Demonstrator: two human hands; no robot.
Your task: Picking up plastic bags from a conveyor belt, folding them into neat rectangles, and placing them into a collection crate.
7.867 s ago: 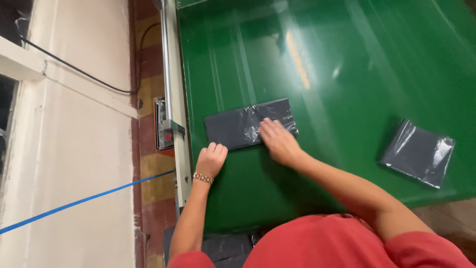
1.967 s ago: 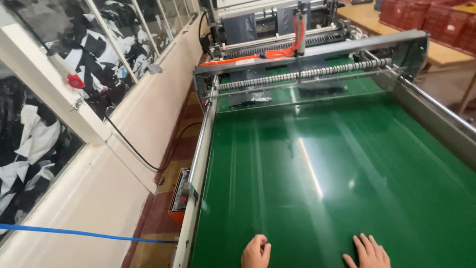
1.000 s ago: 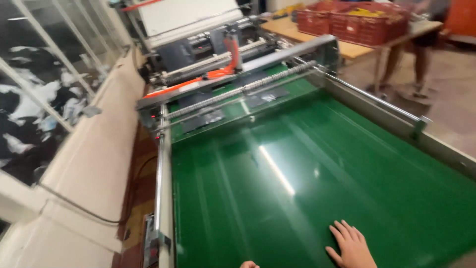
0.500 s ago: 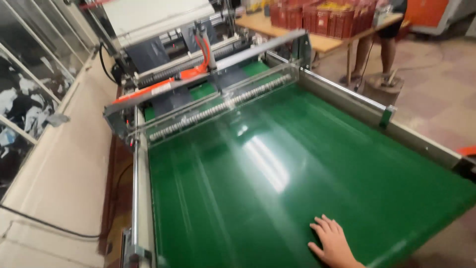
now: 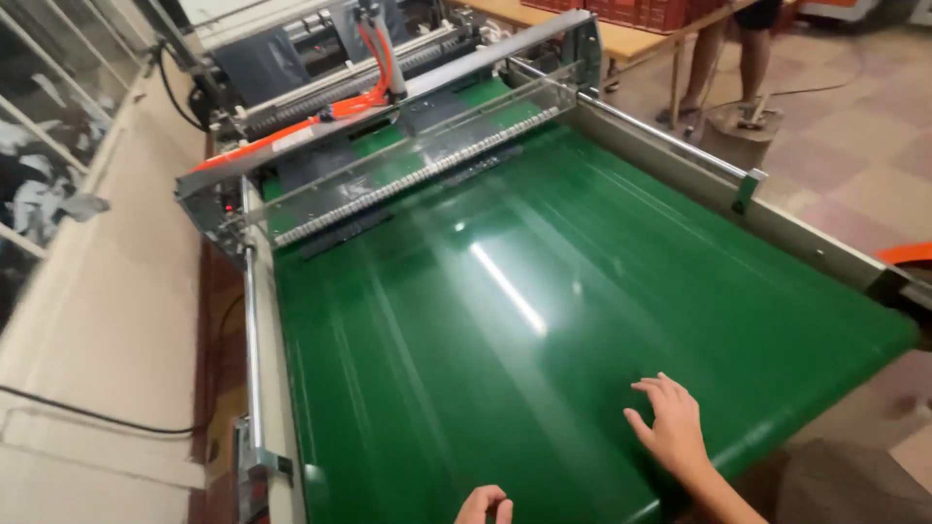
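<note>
Presently both hands are sitting at the near end of the green conveyor belt [image 5: 505, 320]. Right hand [image 5: 668, 427] is lying flat, palm down on the belt, fingers spread and gripping nothing. Left hand [image 5: 485, 506] is showing only partly at the bottom edge, fingers curled; cannot tell whether it is closed on anything. The two hands are lying near each other, not touching. Overhead light is glaring in a streak along the belt's middle. At the far end, a grey machine frame [image 5: 388, 175] with a toothed bar is spanning the belt, orange hoses [image 5: 374, 68] rising above it. Metal side rail [image 5: 254, 340] is running along the left edge. Another person's legs [image 5: 723, 49] are standing beyond the machine by a wooden table [image 5: 621, 39].
</note>
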